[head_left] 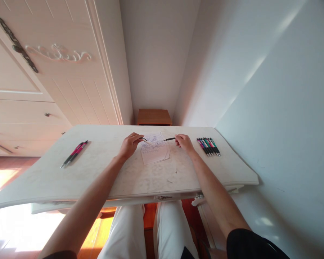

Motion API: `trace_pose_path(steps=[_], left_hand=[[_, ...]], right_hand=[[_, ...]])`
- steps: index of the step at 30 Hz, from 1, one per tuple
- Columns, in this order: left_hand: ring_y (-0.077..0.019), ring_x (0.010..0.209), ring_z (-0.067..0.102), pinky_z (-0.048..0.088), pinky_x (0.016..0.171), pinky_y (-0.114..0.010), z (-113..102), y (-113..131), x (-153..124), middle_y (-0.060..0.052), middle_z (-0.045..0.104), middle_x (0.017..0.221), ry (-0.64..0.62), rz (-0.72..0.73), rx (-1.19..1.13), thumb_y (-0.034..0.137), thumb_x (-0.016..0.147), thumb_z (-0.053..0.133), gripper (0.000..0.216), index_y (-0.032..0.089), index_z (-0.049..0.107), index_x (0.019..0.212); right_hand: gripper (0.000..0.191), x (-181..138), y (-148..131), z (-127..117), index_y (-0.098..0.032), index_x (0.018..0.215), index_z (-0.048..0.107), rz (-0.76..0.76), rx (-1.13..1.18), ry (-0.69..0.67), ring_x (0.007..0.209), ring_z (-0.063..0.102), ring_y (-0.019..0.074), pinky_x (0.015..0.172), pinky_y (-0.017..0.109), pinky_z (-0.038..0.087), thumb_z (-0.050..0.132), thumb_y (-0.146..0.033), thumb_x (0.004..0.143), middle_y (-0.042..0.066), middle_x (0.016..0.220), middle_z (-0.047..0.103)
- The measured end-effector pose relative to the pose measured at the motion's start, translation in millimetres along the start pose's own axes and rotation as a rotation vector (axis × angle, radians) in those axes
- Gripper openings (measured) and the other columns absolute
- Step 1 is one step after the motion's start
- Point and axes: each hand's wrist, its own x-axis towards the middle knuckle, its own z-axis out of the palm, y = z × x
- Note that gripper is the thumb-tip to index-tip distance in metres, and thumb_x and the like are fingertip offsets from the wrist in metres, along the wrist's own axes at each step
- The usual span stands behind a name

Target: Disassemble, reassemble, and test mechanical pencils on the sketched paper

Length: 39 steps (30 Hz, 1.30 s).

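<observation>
My left hand (130, 145) is closed at the left edge of the paper sheets (156, 157), pinching a slim whitish pen part (147, 142) with a dark bit beside it. Across from it, my right hand (184, 141) grips a black pen section (170, 139). A thin rod, like a refill, sticks out of this section toward the left. A gap separates the two held pieces, both above the paper. Dense blue handwriting covers the upper part of the sheets, which lie slightly fanned on the white table (108, 142).
Several pens with coloured barrels and black grips (208, 146) lie in a row at the right. Two pink-and-black pens (75, 154) lie at the left. A wall (280, 108) borders the table's right side; a pale wardrobe (97, 72) and small wooden cabinet (154, 117) stand beyond.
</observation>
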Motion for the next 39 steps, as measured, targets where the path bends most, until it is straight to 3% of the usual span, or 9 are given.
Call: trace_pose_path(steps=[7,14,19,23,27,32,39], left_hand=[[-0.0177,0.089,0.062,0.049,0.080,-0.031,-1.7,-1.3,-1.7,-0.007,0.066,0.099,-0.020,0.024,0.028,0.024,0.091,0.044,0.029,0.022,0.070,0.104],[-0.0184,0.092,0.059,0.048,0.082,-0.033,-6.6,12.4,1.3,-0.009,0.064,0.095,0.028,0.118,0.008,0.019,0.093,0.040,0.031,0.020,0.070,0.099],[-0.0180,0.091,0.058,0.048,0.082,-0.033,-4.4,16.1,1.0,-0.009,0.062,0.095,-0.008,0.119,-0.009,0.019,0.093,0.039,0.030,0.019,0.068,0.101],[-0.0175,0.088,0.059,0.049,0.080,-0.032,-6.8,16.2,2.1,-0.008,0.063,0.093,0.086,0.103,-0.001,0.019,0.092,0.042,0.027,0.018,0.068,0.100],[-0.0168,0.086,0.060,0.049,0.077,-0.029,-10.1,16.1,2.9,-0.008,0.065,0.093,0.098,0.057,0.021,0.023,0.092,0.046,0.025,0.017,0.068,0.100],[-0.0159,0.075,0.060,0.049,0.067,-0.026,-14.0,10.8,2.6,-0.006,0.070,0.089,0.014,-0.048,0.076,0.030,0.087,0.053,0.023,0.018,0.072,0.095],[-0.0176,0.072,0.064,0.050,0.070,-0.028,-24.1,-7.9,2.0,-0.003,0.074,0.088,-0.200,-0.246,0.139,0.030,0.080,0.059,0.019,0.021,0.073,0.089]], right_hand=[[0.036,-0.9,2.4,0.5,-0.020,0.057,0.054,-0.086,-0.165,-0.021,0.049,0.050,0.0128,0.052,0.024,0.036,0.046,-0.041,0.085,-0.002,0.049,0.054],[0.037,-4.1,-3.2,0.2,-0.020,0.056,0.052,-0.134,-0.261,-0.058,0.052,0.049,0.0129,0.057,0.025,0.034,0.045,-0.040,0.087,-0.003,0.050,0.054],[0.036,-4.2,-2.7,1.2,-0.020,0.057,0.052,-0.126,-0.274,-0.061,0.052,0.049,0.0132,0.058,0.025,0.034,0.045,-0.040,0.087,-0.002,0.051,0.055],[0.036,-4.4,-2.9,1.4,-0.020,0.058,0.052,-0.122,-0.272,-0.065,0.052,0.049,0.0132,0.058,0.025,0.034,0.045,-0.041,0.087,-0.002,0.051,0.055],[0.036,-4.2,-2.8,1.0,-0.019,0.059,0.053,-0.123,-0.289,-0.067,0.053,0.050,0.0126,0.058,0.024,0.034,0.045,-0.040,0.087,-0.002,0.052,0.055],[0.037,-3.5,-1.6,0.0,-0.019,0.060,0.054,-0.129,-0.304,-0.080,0.053,0.049,0.0120,0.058,0.024,0.035,0.044,-0.040,0.088,-0.002,0.053,0.057],[0.034,-3.5,1.0,-0.9,-0.019,0.062,0.053,-0.147,-0.272,-0.119,0.054,0.051,0.0120,0.058,0.023,0.036,0.045,-0.039,0.088,-0.002,0.055,0.058]])
